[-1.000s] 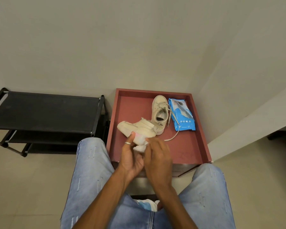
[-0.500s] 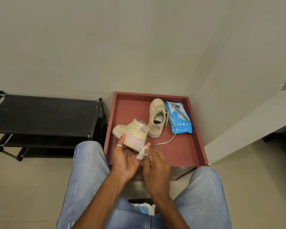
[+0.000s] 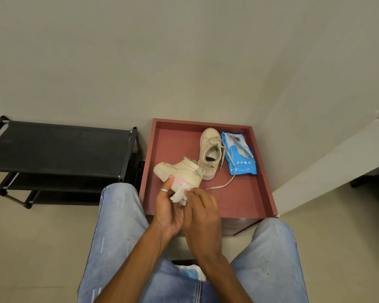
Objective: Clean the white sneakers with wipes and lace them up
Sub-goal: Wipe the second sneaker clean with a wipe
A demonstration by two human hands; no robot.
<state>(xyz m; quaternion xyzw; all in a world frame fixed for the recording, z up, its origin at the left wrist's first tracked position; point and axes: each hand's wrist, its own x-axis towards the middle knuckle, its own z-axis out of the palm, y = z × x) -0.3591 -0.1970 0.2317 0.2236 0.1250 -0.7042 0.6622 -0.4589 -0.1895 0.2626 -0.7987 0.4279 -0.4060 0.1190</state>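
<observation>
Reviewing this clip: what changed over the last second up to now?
The left hand turned the held sneaker so its pink heel stripe now shows. The right hand drew the wipe off the heel, down to its lower edge. Both grips stayed; the second sneaker, wipes pack and tray are unmoved.

No legible txt; print on wipes pack (image 3: 239,154) too blurry.
</observation>
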